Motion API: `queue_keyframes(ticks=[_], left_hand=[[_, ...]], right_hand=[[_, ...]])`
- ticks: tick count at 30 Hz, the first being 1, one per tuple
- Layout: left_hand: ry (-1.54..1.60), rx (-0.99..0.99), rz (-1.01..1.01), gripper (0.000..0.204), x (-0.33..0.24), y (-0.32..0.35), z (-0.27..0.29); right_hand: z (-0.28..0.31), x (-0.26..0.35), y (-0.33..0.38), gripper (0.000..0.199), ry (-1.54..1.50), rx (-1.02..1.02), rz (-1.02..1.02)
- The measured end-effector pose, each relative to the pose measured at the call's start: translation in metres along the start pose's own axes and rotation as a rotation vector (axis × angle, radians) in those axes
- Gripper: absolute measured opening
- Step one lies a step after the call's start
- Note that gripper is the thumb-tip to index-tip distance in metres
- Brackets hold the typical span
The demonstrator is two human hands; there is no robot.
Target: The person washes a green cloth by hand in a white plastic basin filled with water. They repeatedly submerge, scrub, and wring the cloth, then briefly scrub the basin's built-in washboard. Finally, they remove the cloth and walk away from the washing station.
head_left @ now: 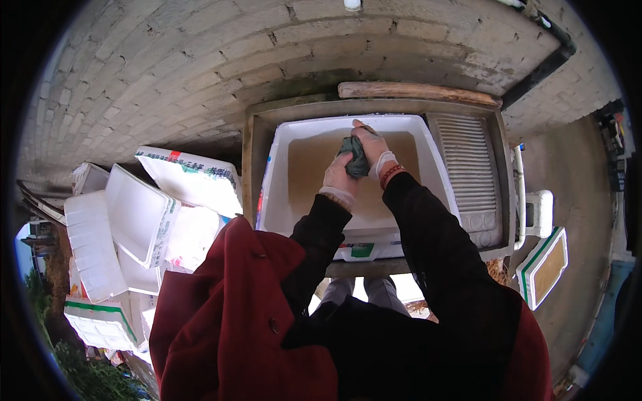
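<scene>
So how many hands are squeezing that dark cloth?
2. The left hand grips the dark cloth from the left, the right hand from the right and above, both over the white foam box with brown water in it.

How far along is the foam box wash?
Done: little to show; the white foam box sits in the concrete sink, its floor brown with murky water. In hand: left hand and right hand both grip a dark green cloth above it. Left: the stained floor, plus stacked foam boxes alongside.
</scene>
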State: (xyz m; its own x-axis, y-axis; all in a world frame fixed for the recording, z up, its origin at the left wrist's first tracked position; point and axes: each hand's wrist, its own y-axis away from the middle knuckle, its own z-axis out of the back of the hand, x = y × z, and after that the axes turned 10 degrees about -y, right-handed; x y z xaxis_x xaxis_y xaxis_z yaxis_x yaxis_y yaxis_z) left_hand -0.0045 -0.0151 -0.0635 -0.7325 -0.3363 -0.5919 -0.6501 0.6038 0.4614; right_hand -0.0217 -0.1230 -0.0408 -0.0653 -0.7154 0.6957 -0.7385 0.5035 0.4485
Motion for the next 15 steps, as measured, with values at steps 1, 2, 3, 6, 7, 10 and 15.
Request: queue_keyframes(ticks=[1, 2, 3, 6, 7, 10, 15], left_hand=[[0.030, 0.012, -0.007, 0.030, -0.010, 0.000, 0.002], [0.059, 0.064, 0.011, 0.030, -0.024, 0.001, 0.003], [0.097, 0.122, 0.036, 0.031, -0.037, 0.001, 0.005], [0.124, 0.159, 0.073, 0.034, -0.036, 0.006, 0.010], [0.107, 0.139, 0.063, 0.035, -0.027, 0.008, 0.006], [-0.137, 0.172, -0.033, 0.038, 0.000, 0.013, -0.013], [0.033, 0.165, 0.005, 0.042, -0.042, 0.013, 0.001]], right_hand=[[-0.008, 0.001, 0.013, 0.039, 0.013, 0.080, 0.024], [-0.017, -0.001, 0.030, 0.037, 0.113, 0.180, 0.104], [-0.023, -0.005, 0.045, 0.036, 0.248, 0.260, 0.195], [-0.042, -0.031, 0.053, 0.040, 0.569, 0.108, 0.340], [-0.039, -0.034, 0.039, 0.042, 0.600, 0.012, 0.350], [0.001, -0.017, -0.014, 0.049, 0.360, -0.097, 0.253], [-0.024, -0.025, 0.046, 0.036, 0.543, 0.326, 0.560]])
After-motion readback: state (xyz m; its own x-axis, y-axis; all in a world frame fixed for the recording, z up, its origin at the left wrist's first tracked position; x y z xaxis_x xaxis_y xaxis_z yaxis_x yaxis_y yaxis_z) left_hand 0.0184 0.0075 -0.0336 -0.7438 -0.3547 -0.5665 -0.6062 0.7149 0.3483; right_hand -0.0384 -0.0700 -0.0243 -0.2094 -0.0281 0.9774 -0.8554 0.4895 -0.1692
